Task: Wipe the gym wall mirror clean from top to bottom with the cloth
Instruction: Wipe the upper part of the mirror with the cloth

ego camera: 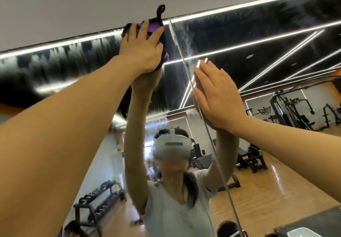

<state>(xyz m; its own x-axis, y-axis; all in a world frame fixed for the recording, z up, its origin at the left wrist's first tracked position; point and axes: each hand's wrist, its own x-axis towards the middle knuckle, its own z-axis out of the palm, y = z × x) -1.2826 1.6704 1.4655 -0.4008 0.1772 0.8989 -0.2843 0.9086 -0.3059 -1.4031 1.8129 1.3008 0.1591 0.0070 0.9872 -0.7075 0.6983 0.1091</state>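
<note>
The wall mirror [239,39] fills most of the view, with its top edge running under a white wall. My left hand [142,47] presses a purple and black cloth [154,27] flat against the glass at that top edge, fingers straight; a black loop of the cloth sticks up over the wall. My right hand [219,94] lies flat on the glass lower and to the right, fingers straight, holding nothing. A vertical seam [186,67] between two mirror panels runs down between my hands. Streaky wet smears cover the glass left of the cloth.
The white wall [92,2] sits above the mirror. The reflection shows a person with both arms raised, a dumbbell rack [99,200] low left, weight machines [295,111] at right, and a wooden floor [276,190]. A dark object with a pale tray [302,234] is at bottom right.
</note>
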